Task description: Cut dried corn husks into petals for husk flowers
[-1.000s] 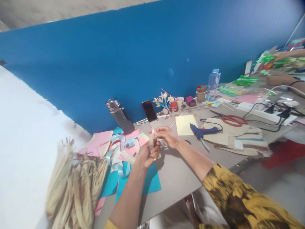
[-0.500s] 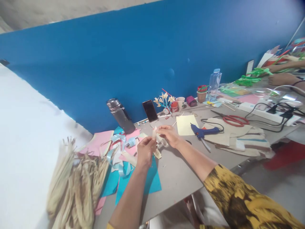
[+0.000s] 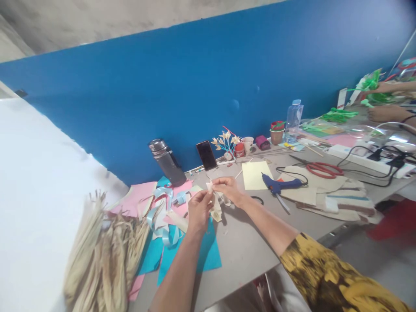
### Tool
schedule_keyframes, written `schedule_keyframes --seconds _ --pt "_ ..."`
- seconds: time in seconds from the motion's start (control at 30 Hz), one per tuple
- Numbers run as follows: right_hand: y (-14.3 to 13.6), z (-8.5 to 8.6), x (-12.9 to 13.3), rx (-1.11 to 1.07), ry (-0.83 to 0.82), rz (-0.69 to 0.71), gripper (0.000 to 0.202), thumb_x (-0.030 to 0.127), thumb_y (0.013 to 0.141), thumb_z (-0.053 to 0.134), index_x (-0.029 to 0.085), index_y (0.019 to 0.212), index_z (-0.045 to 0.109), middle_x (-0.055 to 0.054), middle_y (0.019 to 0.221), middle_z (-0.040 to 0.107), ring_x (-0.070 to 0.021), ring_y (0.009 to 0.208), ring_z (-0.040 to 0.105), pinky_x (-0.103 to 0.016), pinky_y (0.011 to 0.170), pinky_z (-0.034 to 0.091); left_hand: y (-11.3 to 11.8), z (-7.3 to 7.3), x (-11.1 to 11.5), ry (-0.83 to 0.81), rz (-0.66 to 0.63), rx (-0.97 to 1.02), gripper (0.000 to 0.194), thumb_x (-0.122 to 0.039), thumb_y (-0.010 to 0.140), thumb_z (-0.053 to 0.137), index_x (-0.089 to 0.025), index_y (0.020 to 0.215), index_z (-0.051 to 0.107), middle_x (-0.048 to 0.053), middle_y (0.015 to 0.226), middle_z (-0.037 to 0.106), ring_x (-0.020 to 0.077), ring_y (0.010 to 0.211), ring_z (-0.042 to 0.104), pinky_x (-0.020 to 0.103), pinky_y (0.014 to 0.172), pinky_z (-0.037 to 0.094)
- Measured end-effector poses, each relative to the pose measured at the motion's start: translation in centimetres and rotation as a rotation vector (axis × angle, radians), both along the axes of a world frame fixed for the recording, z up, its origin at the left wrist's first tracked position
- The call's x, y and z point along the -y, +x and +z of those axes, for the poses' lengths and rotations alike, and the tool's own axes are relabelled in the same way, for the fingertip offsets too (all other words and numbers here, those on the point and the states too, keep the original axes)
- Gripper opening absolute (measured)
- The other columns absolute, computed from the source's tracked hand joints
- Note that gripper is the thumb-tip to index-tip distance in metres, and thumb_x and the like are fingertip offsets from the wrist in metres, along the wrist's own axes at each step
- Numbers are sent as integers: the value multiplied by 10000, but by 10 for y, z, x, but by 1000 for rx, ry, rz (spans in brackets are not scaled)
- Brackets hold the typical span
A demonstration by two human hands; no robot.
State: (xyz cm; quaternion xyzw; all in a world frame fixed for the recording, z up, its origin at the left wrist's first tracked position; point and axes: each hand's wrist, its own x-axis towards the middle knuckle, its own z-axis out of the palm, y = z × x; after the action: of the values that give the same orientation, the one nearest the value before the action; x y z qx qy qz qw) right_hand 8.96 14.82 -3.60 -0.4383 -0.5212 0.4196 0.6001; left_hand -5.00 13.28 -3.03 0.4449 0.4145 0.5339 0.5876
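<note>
Broad, flat blue panel (image 3: 162, 108) stood behind grey tabletop (image 3: 247, 251); rough grey surface (image 3: 130, 21) showed above, smooth white wall (image 3: 39, 173) at left, greyish floor (image 3: 390, 268) at lower right. Pale sheen lit panel's upper right.

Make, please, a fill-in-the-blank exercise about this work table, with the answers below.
1. The left hand and right hand hold pale strips left of a glue gun coloured ____.
2. The scissors have handles coloured ____.
3. Between the vacuum flask and the craft flowers leans a ____.

Missing words: blue; red; phone.
</note>
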Motion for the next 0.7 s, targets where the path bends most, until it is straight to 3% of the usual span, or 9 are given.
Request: schedule_keyframes --seconds 0.17,0.33,0.53,0.7 --pt "-2 0 -1 53 35 -41 126 290 693 711 177 740 737 -26 756 722 -182 731 642 -289 701 483 -1 -4 -3 69 34 -44 306 -379 606 848 -151 738 693 -2 675 636 104 592 564 226 584 443" --pt "-1 1 0 -46 -16 26 177 321 703 717 160 776 716 -11 712 694 -144 657 601 -256 632 458 -1 -3 -2 9 -2 61 290 -350 609 843 -159 738 667 -17 665 626 103 568 573 233 583 452" --pt "-2 3 4 -29 -87 98 156 315 688 716 163 691 687 15 595 613 -107 547 519 -223 513 379 -3 -4 -2 29 -24 23 283 -368 670 815 -155 784 666 0 696 638 105 577 574 227 579 436" --pt "-5 8 7 -101 -147 101 157 308 655 724 163 667 662 9 591 604 -117 568 549 -215 508 410 -3 -4 -2 -4 -34 33 301 -371 649 825 -158 783 659 -6 693 640 104 564 574 228 564 425"
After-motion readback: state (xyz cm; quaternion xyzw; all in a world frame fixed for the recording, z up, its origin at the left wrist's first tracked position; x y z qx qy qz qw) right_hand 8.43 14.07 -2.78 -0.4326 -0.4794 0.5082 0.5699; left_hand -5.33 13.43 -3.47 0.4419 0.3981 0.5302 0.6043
